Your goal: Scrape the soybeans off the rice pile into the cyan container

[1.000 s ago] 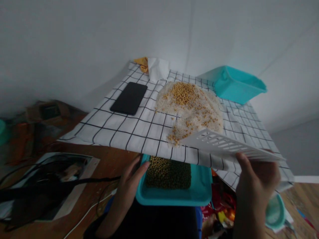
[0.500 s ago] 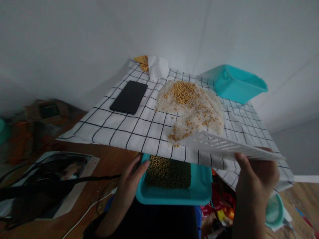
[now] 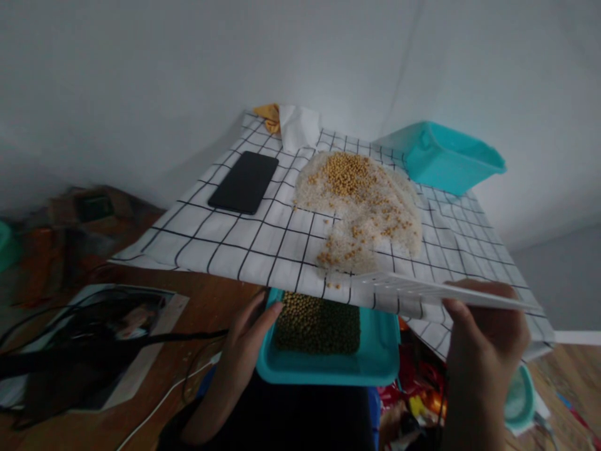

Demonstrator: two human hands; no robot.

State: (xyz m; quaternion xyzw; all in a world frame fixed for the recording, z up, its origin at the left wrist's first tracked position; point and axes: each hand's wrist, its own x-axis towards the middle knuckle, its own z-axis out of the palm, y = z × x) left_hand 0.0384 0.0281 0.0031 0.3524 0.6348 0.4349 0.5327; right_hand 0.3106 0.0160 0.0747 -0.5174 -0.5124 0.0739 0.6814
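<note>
My left hand (image 3: 246, 341) is closed round the left rim of a teal plastic tub (image 3: 328, 374), thumb over its edge. Yellowish soybeans (image 3: 310, 322) cover much of the tub's floor, and the tub sits just below the table's front edge. My right hand (image 3: 491, 338) grips the right end of a white slotted plastic scoop (image 3: 422, 288), seen almost edge-on. The scoop's far end is low over the cloth, close to a pile of white grains (image 3: 394, 207); whether it touches cannot be told. Soybeans (image 3: 350, 174) lie heaped and scattered on that pile.
A checked cloth (image 3: 282, 232) covers the table. A black phone (image 3: 244, 181) lies at left, white tissue (image 3: 299, 128) and a yellow cloth (image 3: 268, 116) at the back. One teal bin (image 3: 451, 160) stands back right. Cables (image 3: 159, 338) run along the lower left.
The scoop has tipped flatter and its far end has dropped lower, drawn slightly towards me from the grain pile. My left hand and the tub stay in place.
</note>
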